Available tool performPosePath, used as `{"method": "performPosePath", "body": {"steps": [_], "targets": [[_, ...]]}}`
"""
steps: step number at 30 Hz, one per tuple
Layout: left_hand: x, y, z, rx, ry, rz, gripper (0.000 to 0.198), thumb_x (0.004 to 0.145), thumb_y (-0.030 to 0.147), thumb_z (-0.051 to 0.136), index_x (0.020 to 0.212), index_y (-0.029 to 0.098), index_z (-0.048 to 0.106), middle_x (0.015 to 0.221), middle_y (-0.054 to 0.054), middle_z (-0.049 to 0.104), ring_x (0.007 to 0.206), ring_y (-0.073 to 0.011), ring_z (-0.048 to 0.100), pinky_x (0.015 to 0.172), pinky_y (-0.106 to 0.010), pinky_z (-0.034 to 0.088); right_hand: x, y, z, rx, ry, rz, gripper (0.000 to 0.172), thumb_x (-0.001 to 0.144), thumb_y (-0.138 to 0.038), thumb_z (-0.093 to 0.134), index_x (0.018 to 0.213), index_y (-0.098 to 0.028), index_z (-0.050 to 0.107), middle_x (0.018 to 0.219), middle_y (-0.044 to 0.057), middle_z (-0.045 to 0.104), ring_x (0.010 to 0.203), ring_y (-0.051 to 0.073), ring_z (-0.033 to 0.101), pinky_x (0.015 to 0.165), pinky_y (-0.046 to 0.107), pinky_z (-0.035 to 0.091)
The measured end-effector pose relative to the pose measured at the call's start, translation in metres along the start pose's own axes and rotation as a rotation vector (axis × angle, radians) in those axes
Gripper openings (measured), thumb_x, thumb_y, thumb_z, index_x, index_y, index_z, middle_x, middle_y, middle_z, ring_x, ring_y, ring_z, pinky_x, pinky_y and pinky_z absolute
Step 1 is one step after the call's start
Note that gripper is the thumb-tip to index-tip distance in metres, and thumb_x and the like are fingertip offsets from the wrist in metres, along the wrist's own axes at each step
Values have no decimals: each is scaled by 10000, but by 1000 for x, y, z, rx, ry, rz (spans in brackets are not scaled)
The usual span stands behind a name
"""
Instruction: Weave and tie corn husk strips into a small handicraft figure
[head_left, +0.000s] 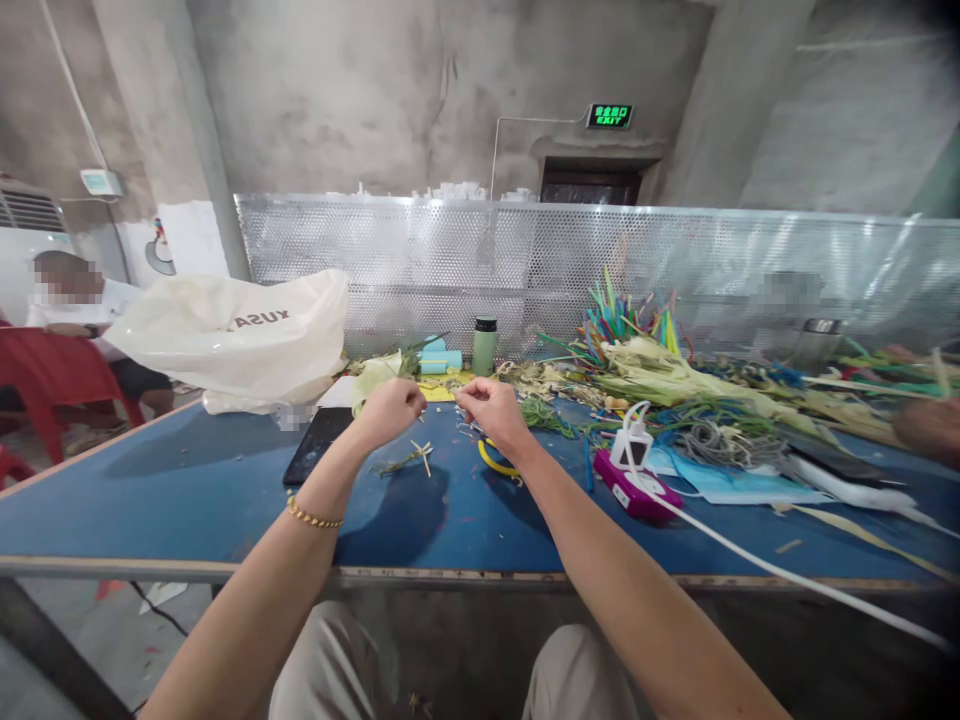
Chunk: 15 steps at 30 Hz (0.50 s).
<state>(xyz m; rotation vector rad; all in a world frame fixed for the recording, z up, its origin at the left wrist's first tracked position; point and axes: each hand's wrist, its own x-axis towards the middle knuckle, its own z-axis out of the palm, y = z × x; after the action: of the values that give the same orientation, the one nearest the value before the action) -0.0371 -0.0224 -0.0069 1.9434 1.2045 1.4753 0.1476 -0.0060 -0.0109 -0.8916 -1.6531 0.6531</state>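
Note:
Above the middle of the blue table, my left hand (394,410) is closed with the fingers pinched together. A pale green piece of husk (377,373) shows just behind it; I cannot tell whether the hand grips it. A short gap to the right, my right hand (495,410) is also pinched, thumb against forefinger, and what lies between the fingertips is too small to make out. Under the hands lies a small knotted piece of pale plant strips (421,457) with a green stem. A yellow-handled tool (495,460) rests below my right hand, partly hidden by it.
A black tablet (316,445) and big plastic bag (247,335) are left. Behind stands a green flask (485,347). Dried husks (660,370), coloured stems (622,320) and a purple power strip (637,488) with white cable occupy the right. Another person's hand (930,430) is far right.

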Motion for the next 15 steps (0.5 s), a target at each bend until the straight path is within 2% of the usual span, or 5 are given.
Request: {"method": "performPosePath", "body": {"steps": [3,7,11,15], "targets": [[-8,-6,-7,58,-34,40,282,469,-8,745,414,203,566,406,12,496,405,-105,367,465,-230,223,1,2,-1,-41,12,-22,132,706,-285,630,649,-167,613,509,-27,560,444,111,532,484,229,429],[-26,-16,-1,-33,20,-54,330,350,-68,739,457,213,603,448,8,526,409,-108,357,462,-228,222,2,4,0,-84,17,-51,115,708,-266,600,638,-175,594,527,-23,574,436,113,538,485,232,431],[-37,-27,7,154,-47,15,286,433,18,774,572,239,658,467,23,522,426,-125,415,482,-227,280,2,7,0,-142,0,-75,110,718,-250,581,632,-182,583,502,-29,552,437,117,545,483,228,421],[-37,-27,11,202,-127,21,183,533,26,699,546,201,645,504,-5,574,480,-132,474,505,-229,306,1,9,1,-136,-20,-66,109,719,-256,584,642,-178,587,532,-21,563,443,121,553,485,234,421]]}}
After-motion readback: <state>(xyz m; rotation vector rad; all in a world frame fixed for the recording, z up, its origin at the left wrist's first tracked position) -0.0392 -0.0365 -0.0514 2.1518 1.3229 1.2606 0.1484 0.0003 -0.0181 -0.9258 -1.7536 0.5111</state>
